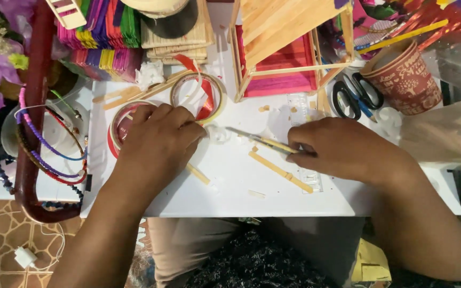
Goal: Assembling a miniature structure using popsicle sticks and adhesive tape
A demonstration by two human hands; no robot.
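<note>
My left hand (pixel 156 141) rests palm down on the white table (pixel 230 186), covering part of a tape roll (pixel 119 124) and one end of a wooden stick (pixel 198 174). My right hand (pixel 342 149) grips a yellow-handled craft knife (pixel 260 140) whose blade points left toward my left fingers. A longer wooden stick (pixel 279 170) lies just under the knife, beside a clear plastic ruler (pixel 305 176). A second tape roll (pixel 198 93) with red tape lies beyond my left hand.
A stick-built house frame with a pink floor (pixel 281 53) stands at the back. Stacks of coloured sticks (pixel 102 26) sit back left, black-handled scissors (pixel 356 93) and a red paper cup (pixel 404 77) back right. Bead strings (pixel 44 144) hang on the left.
</note>
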